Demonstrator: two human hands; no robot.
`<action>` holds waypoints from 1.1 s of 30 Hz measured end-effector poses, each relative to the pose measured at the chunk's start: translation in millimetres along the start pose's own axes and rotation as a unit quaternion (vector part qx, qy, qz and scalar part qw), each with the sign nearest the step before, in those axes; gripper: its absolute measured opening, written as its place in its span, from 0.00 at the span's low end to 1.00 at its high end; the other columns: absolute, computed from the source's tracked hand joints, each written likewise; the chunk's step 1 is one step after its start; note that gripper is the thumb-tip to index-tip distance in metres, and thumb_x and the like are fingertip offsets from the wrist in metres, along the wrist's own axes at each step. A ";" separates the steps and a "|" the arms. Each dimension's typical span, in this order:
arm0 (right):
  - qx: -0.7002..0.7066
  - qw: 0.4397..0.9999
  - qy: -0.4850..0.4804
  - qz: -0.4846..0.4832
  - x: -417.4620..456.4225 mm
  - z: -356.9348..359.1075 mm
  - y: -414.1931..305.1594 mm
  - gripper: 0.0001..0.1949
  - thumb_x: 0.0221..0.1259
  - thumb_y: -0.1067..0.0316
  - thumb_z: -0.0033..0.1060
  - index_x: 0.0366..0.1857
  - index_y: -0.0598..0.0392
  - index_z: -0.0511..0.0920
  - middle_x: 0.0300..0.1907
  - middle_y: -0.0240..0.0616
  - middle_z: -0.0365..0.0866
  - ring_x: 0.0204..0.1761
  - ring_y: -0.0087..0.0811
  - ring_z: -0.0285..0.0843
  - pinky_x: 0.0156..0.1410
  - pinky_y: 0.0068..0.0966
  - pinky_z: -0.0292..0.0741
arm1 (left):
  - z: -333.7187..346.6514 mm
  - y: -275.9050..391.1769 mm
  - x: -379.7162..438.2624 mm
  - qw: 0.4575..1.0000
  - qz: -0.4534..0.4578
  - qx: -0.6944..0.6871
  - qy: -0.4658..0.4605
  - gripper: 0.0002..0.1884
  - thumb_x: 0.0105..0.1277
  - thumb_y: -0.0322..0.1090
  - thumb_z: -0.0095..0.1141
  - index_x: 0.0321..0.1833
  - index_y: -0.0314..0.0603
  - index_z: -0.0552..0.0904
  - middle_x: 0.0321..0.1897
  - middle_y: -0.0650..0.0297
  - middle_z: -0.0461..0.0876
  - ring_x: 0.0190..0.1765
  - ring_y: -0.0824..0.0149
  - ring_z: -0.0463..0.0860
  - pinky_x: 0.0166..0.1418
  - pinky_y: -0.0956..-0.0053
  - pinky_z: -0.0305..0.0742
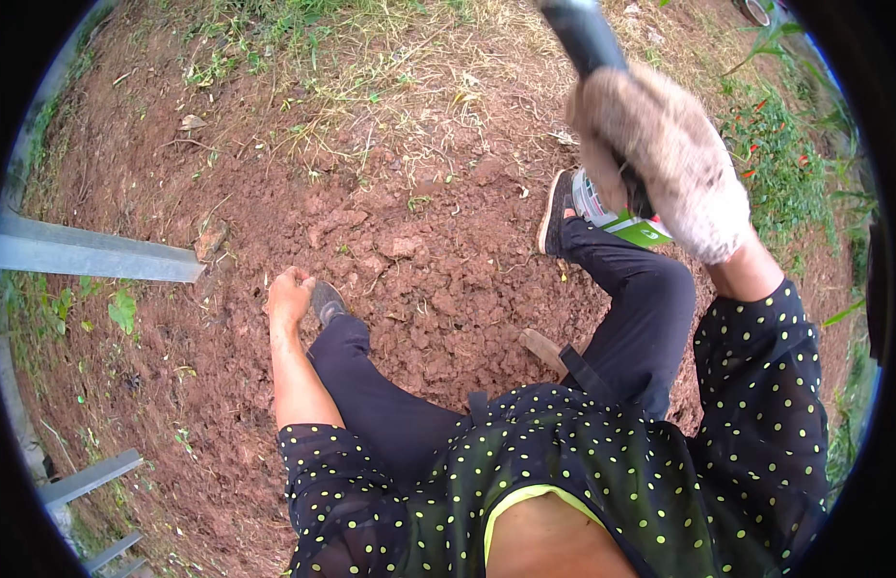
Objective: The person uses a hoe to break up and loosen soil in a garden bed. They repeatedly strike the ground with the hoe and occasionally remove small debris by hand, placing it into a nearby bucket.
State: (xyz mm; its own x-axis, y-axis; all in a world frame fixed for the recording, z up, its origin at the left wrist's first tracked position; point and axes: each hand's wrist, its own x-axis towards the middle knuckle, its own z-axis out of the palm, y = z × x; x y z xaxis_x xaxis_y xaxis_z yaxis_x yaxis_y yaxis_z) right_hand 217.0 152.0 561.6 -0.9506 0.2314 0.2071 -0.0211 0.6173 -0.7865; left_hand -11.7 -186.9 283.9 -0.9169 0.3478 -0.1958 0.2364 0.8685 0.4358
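My right hand [657, 152], in a soiled light work glove, is raised at the upper right. It grips the black handle [585, 36] of a hand tool, whose far end is cut off by the top of the view. At the left, my bare left hand [289, 295] hangs beside my left shoe [326, 302], its fingers curled; whether anything is inside them is hidden. Loose, clumpy reddish-brown soil [433, 289] lies between my feet. Behind my right shoe [558, 209] stands a white and green printed container [636, 230], partly hidden by the glove and my leg.
Pale concrete or metal posts [94, 249] rise at the left, with more bars [94, 477] below. Dry grass and weeds [390, 79] cover the ground ahead. A pepper plant with red fruit [777, 159] grows at the right. A wooden piece [543, 350] lies near my right thigh.
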 end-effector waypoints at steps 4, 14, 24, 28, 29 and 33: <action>0.050 0.973 0.200 -0.108 88.4 12.7 -18.3 0.17 0.63 0.51 0.44 0.34 0.55 0.73 0.22 0.32 0.71 0.20 0.26 0.67 0.28 0.23 0.68 | -13.4 -5.7 -14.2 0.999 -0.018 -0.013 -0.025 0.11 0.55 0.37 0.57 0.38 0.39 0.79 0.30 0.48 0.81 0.39 0.51 0.81 0.44 0.61 0.72; 0.027 0.850 -0.153 0.504 -57.5 286.1 363.1 0.28 0.61 0.39 0.38 0.38 0.56 0.79 0.34 0.51 0.79 0.40 0.46 0.75 0.44 0.36 0.69 | -35.1 63.5 -30.7 0.999 -0.012 -0.025 -0.037 0.10 0.57 0.29 0.56 0.40 0.35 0.78 0.16 0.57 0.77 0.20 0.66 0.77 0.29 0.70 0.69; 0.268 0.786 -0.195 0.522 104.4 172.4 267.4 0.15 0.66 0.51 0.42 0.25 0.48 0.67 0.11 0.26 0.63 0.10 0.20 0.60 0.13 0.22 0.59 | -37.4 65.2 -26.8 0.996 -0.061 -0.032 -0.057 0.10 0.56 0.28 0.56 0.42 0.36 0.77 0.19 0.58 0.78 0.23 0.66 0.76 0.32 0.70 0.70; 0.076 0.824 -0.280 0.487 86.0 194.2 277.4 0.27 0.67 0.43 0.30 0.26 0.57 0.75 0.14 0.39 0.74 0.14 0.33 0.72 0.22 0.31 0.74 | -32.0 56.7 -20.7 0.997 -0.042 -0.039 -0.054 0.11 0.56 0.30 0.56 0.42 0.36 0.77 0.24 0.54 0.80 0.27 0.62 0.79 0.37 0.68 0.72; 0.015 0.827 -0.273 0.491 66.8 203.4 273.7 0.32 0.65 0.39 0.26 0.31 0.59 0.77 0.21 0.46 0.78 0.23 0.38 0.78 0.30 0.35 0.75 | -29.9 54.9 -20.3 0.996 -0.053 -0.044 -0.060 0.11 0.56 0.31 0.56 0.42 0.36 0.77 0.24 0.54 0.81 0.28 0.62 0.79 0.37 0.68 0.72; 0.031 0.872 -0.111 0.477 -40.8 267.2 310.2 0.34 0.61 0.34 0.29 0.40 0.58 0.77 0.35 0.56 0.77 0.41 0.55 0.74 0.44 0.40 0.69 | -29.4 54.7 -23.1 0.994 -0.063 -0.044 -0.074 0.11 0.56 0.32 0.55 0.40 0.36 0.78 0.26 0.53 0.81 0.30 0.60 0.80 0.38 0.67 0.72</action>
State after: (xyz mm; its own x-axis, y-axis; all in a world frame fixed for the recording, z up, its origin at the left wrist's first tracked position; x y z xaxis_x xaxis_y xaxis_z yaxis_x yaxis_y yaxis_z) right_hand 166.4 133.1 153.7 -0.5818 0.4613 -0.6699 0.8008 0.1808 -0.5710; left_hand 13.0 -157.9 338.1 -0.8791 0.2909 -0.3777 0.0866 0.8765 0.4735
